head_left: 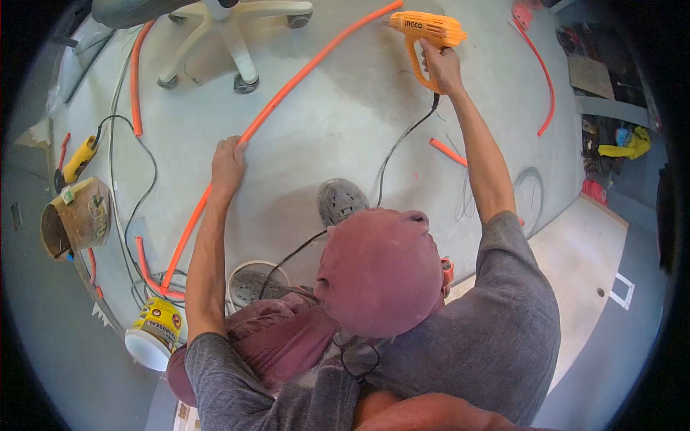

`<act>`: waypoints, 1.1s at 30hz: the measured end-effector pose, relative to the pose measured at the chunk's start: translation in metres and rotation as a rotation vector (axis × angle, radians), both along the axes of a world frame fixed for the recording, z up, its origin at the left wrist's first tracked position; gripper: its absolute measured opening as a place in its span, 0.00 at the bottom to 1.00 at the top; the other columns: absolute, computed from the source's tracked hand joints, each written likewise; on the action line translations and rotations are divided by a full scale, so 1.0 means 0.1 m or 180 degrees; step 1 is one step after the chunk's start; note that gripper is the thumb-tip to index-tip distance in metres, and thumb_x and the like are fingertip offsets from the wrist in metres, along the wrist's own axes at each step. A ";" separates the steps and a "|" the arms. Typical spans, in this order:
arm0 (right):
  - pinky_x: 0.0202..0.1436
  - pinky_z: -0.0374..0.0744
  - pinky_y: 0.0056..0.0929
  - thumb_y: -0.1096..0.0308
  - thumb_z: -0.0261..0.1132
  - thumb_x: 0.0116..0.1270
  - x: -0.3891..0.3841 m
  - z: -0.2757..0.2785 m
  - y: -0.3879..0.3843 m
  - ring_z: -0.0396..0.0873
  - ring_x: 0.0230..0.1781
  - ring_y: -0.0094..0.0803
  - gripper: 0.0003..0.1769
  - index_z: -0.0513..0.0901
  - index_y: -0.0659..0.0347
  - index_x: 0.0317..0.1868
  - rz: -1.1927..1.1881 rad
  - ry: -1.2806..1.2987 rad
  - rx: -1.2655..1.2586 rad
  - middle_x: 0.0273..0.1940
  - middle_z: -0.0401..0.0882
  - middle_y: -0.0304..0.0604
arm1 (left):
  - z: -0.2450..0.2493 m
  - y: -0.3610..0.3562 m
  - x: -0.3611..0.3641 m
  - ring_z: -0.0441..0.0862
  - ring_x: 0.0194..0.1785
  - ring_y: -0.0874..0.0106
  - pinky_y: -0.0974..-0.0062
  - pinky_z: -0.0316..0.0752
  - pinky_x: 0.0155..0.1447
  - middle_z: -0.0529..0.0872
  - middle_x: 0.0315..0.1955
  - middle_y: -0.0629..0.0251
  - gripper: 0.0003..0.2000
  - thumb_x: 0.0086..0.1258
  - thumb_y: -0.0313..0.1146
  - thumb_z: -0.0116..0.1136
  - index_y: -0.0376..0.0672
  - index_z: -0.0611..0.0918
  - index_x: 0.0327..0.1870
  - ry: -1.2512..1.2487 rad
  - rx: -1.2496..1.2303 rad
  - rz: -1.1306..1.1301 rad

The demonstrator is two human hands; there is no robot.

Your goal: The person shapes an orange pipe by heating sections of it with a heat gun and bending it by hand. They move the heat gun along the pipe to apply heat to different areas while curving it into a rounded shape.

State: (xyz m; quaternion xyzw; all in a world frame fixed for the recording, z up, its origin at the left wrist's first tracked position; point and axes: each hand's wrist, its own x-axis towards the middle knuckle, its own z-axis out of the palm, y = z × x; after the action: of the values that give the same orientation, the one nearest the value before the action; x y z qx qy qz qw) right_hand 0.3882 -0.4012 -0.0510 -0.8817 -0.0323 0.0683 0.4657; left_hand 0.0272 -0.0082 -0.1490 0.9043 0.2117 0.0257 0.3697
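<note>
A long orange tube [302,74] runs diagonally across the grey floor. My left hand [228,164] is closed around it near its middle. In my right hand [442,68] is a yellow heat gun [435,29], held by its handle. Its nozzle points left, close to the tube's upper end but apart from it. From the handle a black cord [397,147] hangs down towards the grey shoe.
A wheeled chair base [223,29] stands at the top left. Beside the left wall are a bucket [90,215], a yellow tool [79,159] and a yellow-and-white tub [157,327]. Short orange tubes [135,86] and cables lie about. A pale board [575,266] is at right.
</note>
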 end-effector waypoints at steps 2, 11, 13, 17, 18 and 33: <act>0.32 0.80 0.30 0.45 0.70 0.72 -0.01 -0.02 0.03 0.80 0.28 0.25 0.27 0.84 0.66 0.44 -0.0059 0.0029 -0.0039 0.31 0.83 0.39 | -0.01 0.02 0.00 0.82 0.51 0.47 0.53 0.76 0.58 0.84 0.46 0.46 0.15 0.83 0.39 0.54 0.38 0.84 0.56 0.0065 -0.0029 -0.0008; 0.33 0.76 0.26 0.47 0.71 0.73 -0.14 0.02 0.17 0.75 0.30 0.21 0.22 0.84 0.61 0.43 0.0715 0.0341 0.0141 0.32 0.78 0.32 | -0.12 0.13 -0.02 0.83 0.55 0.48 0.54 0.76 0.60 0.86 0.48 0.42 0.16 0.84 0.40 0.51 0.36 0.85 0.56 -0.0120 -0.0111 -0.0260; 0.33 0.77 0.26 0.48 0.71 0.74 0.04 -0.08 0.18 0.75 0.30 0.21 0.21 0.84 0.60 0.43 0.0271 0.0028 0.0160 0.32 0.79 0.32 | -0.10 0.13 0.00 0.85 0.50 0.46 0.53 0.77 0.56 0.87 0.43 0.40 0.16 0.84 0.41 0.52 0.36 0.83 0.56 -0.0093 -0.0082 -0.0295; 0.32 0.79 0.30 0.44 0.72 0.71 0.24 -0.16 0.12 0.79 0.27 0.26 0.26 0.85 0.63 0.43 0.0001 -0.0125 0.0010 0.30 0.82 0.37 | 0.03 0.06 -0.01 0.85 0.42 0.43 0.51 0.78 0.49 0.87 0.36 0.42 0.16 0.84 0.42 0.53 0.36 0.81 0.55 0.0155 -0.0372 -0.0012; 0.32 0.79 0.30 0.45 0.72 0.71 0.21 -0.14 0.10 0.79 0.27 0.26 0.26 0.84 0.64 0.43 0.0166 -0.0042 0.0024 0.30 0.82 0.37 | 0.03 0.06 0.00 0.85 0.39 0.43 0.51 0.78 0.46 0.87 0.33 0.43 0.16 0.84 0.43 0.54 0.37 0.80 0.54 0.0206 -0.0339 -0.0048; 0.32 0.78 0.27 0.43 0.72 0.71 0.02 0.04 0.03 0.78 0.28 0.24 0.28 0.84 0.64 0.45 0.0470 0.0360 -0.0313 0.33 0.81 0.37 | 0.05 0.10 0.02 0.83 0.37 0.44 0.53 0.76 0.43 0.85 0.30 0.43 0.16 0.84 0.44 0.53 0.38 0.81 0.51 0.0333 -0.0487 -0.0296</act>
State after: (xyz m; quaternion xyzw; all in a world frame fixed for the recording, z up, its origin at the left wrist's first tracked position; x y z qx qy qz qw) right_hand 0.3900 -0.3977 -0.0466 -0.8934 -0.0676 0.1536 0.4167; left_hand 0.0293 0.0016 -0.1439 0.8824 0.1899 -0.0550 0.4269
